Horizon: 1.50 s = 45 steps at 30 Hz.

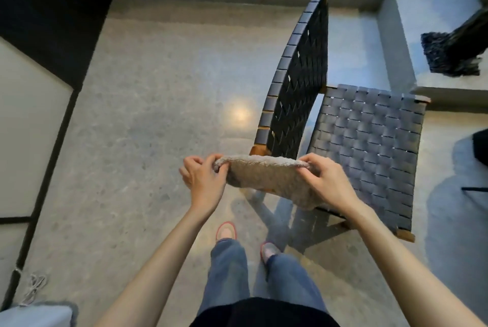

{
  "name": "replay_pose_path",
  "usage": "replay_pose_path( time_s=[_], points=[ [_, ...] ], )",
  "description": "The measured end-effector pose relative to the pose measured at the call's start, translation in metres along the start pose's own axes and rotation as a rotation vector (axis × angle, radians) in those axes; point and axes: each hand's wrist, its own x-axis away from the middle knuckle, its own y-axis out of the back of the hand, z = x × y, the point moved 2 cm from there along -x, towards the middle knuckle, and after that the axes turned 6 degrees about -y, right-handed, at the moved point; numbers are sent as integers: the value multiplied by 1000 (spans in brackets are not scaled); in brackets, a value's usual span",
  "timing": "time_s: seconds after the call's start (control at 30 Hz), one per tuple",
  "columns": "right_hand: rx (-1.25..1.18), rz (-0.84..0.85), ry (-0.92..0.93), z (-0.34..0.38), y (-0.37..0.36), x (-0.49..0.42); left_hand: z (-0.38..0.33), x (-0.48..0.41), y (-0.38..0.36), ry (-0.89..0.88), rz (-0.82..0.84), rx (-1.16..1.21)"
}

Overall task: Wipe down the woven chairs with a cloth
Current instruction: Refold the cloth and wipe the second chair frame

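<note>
Bare forearms reach out from the bottom of the view over blue jeans and red-edged slippers, standing on a speckled polished floor. Left hand pinches the left end of a fluffy beige cloth, fingers curled round the bunched edge; right hand pinches the right end the same way. Cloth is held in the air between them, top edge pulled taut, the rest sagging down and toward the right. Its long axis runs left to right across the view. It hangs just in front of the near end of the woven chair's backrest, its lower corner overlapping the near left corner of the seat; cannot tell whether it touches either. Chair is dark strap weave on a wooden frame. Backrest is seen almost edge-on, its top rail running away from the camera, and the seat lies to its right, so the chair faces right. Judgement: cloth is being spread or readied and wiping has not begun. To do it well, fold the cloth into a flat pad for one hand, steady the frame with the other, then stroke along the straps down the backrest, then across the seat, pressing into the crossings where dust would lodge
</note>
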Motion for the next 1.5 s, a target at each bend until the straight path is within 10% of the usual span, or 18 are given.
replay_pose_path(
  time_s=[0.3, 0.63, 1.07, 1.5],
  points=[
    [180, -524, 1, -3, -65, -33, 31, -30, -43, -1, 4, 422],
    [-536, -736, 412, -25, -144, -63, 35, -28, -133, -395, 112, 1031],
    [-534, -1030, 731, -85, -204, -97, 96, -46, -234, -579, -85, 1143],
    [-400, -987, 445, -252, -294, -98, 174, -28, -365, -498, 138, 812]
  ],
)
